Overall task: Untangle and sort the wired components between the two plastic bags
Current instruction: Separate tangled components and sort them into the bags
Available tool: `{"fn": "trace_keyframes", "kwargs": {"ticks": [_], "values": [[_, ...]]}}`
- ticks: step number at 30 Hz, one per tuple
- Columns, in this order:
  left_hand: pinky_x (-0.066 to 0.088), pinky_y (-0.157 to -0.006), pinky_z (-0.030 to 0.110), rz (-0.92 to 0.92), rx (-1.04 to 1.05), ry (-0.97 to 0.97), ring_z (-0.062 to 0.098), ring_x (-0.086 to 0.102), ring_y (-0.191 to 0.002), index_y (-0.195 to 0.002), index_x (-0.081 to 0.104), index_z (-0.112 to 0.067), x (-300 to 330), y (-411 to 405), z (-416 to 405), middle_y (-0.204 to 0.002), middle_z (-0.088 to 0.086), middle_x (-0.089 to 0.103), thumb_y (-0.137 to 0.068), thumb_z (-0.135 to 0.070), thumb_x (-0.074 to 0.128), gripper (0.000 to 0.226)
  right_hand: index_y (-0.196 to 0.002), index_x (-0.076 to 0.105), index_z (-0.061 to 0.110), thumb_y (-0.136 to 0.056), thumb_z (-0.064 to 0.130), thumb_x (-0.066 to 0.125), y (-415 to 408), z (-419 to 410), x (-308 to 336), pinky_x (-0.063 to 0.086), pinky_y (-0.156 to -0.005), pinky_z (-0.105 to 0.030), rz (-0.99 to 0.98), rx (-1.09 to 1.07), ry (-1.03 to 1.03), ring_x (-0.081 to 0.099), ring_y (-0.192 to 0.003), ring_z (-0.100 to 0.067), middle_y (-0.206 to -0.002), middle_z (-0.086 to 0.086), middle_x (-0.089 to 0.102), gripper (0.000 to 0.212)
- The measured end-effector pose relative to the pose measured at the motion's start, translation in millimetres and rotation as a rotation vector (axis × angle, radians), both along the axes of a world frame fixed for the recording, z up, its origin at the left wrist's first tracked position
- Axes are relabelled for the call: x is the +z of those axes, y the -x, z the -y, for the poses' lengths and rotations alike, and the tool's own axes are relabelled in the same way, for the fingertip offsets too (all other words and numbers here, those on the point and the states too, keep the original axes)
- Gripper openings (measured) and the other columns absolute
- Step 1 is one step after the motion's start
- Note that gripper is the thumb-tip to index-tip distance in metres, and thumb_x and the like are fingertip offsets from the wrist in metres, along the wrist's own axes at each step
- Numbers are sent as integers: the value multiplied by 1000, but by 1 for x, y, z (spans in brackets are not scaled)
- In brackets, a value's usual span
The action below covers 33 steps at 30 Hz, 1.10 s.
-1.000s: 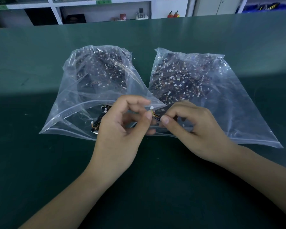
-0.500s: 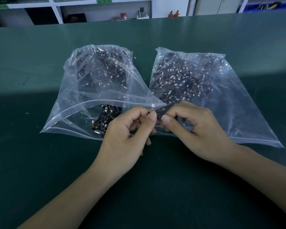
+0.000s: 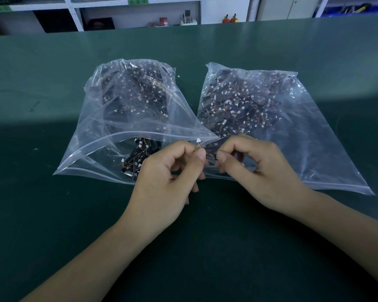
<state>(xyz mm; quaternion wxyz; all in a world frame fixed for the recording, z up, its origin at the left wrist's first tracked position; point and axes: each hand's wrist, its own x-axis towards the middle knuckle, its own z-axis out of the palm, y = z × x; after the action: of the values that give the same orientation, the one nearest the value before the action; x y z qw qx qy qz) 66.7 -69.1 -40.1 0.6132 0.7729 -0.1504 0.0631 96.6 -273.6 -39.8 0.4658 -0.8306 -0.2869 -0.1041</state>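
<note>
— Hands first: where do we have them, and what is in them?

— We have both over the near edges of the two bags. Our left hand [image 3: 168, 171] pinches thin coloured wires between thumb and forefinger, and a small white connector [image 3: 198, 140] sticks up just above that pinch. Our right hand [image 3: 260, 168] pinches the other end of the same wired component [image 3: 210, 155], a small black board, with its fingers curled in. The piece spans the short gap between our two thumbs.

— And the bags?

— We see the left plastic bag [image 3: 109, 118] with its mouth gaping toward us, a few loose black pieces [image 3: 140, 155] lying just inside the opening, beside our left hand. The right plastic bag [image 3: 303, 136] lies flat next to it, their near corners overlapping under our fingers. Both rest on the green tabletop [image 3: 52, 214].

— What can we not make out?

— We cannot tell single parts in the dark heaps deeper in either bag; the film blurs them to white dots and tangled wire. Our right fingers hide most of the board. On the shelf [image 3: 140, 16] behind the tabletop, the small items are too distant to name.
</note>
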Motion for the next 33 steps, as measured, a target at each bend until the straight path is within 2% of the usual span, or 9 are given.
{"fn": "trace_keyframes", "kwargs": {"ticks": [3,8,14,19,21,23,26,29,33], "values": [[48,-47,22,27,10,-19,7,61,-57,-83,68,-26,0,1,-1,-73,-2,66,-107,-30,61,26,-83,70,14,-101,17,63,0,0,-1,46,-75,-26,-10,12,-16,60,-78,-17,-78,6,66,19],[47,-48,20,18,26,-19,5,59,-54,-82,69,-26,1,0,0,-72,-1,66,-105,-32,62,24,-84,70,14,-103,22,63,0,0,-1,48,-75,-35,-4,14,-12,61,-79,-20,-78,4,67,22],[47,-52,17,42,39,-21,10,57,-55,-83,69,-19,2,0,0,-71,6,64,-106,-23,64,24,-85,70,16,-102,18,63,-1,0,-1,48,-75,-34,6,23,-6,61,-80,-21,-79,6,67,19],[47,-52,23,79,68,-75,13,58,-55,-83,70,-23,3,0,-4,-70,4,65,-104,-31,65,24,-89,72,13,-103,21,63,-1,2,0,47,-78,-27,56,52,13,63,-83,-20,-82,7,68,18],[49,-50,32,136,97,-127,21,62,-60,-85,71,-25,4,-1,-6,-72,2,65,-106,-34,64,24,-92,70,12,-101,27,61,-2,5,2,45,-79,-26,135,35,96,61,-83,-16,-84,8,65,19],[50,-53,40,237,134,-212,23,63,-64,-88,71,-21,4,-4,-10,-75,0,66,-107,-32,62,24,-96,66,16,-91,32,64,-5,9,4,41,-81,-26,243,-20,270,54,-82,-11,-88,12,60,17],[47,-58,34,356,171,-327,21,62,-66,-86,69,-13,7,-9,-18,-75,-2,64,-108,-27,58,28,-101,64,23,-77,36,66,-8,14,7,38,-82,-27,316,-77,453,50,-85,-9,-94,14,57,27],[41,-59,23,424,161,-422,19,56,-68,-85,68,-13,8,-13,-24,-76,-6,58,-107,-22,59,26,-99,63,26,-76,36,65,-8,16,10,41,-84,-30,316,-58,526,53,-87,-11,-93,13,59,25],[46,-59,33,488,118,-482,18,58,-69,-89,74,-16,2,-14,-24,-83,-11,57,-104,-21,64,18,-96,64,22,-73,17,72,-9,14,9,47,-80,-36,336,-73,557,54,-81,-11,-86,13,61,25]]}}
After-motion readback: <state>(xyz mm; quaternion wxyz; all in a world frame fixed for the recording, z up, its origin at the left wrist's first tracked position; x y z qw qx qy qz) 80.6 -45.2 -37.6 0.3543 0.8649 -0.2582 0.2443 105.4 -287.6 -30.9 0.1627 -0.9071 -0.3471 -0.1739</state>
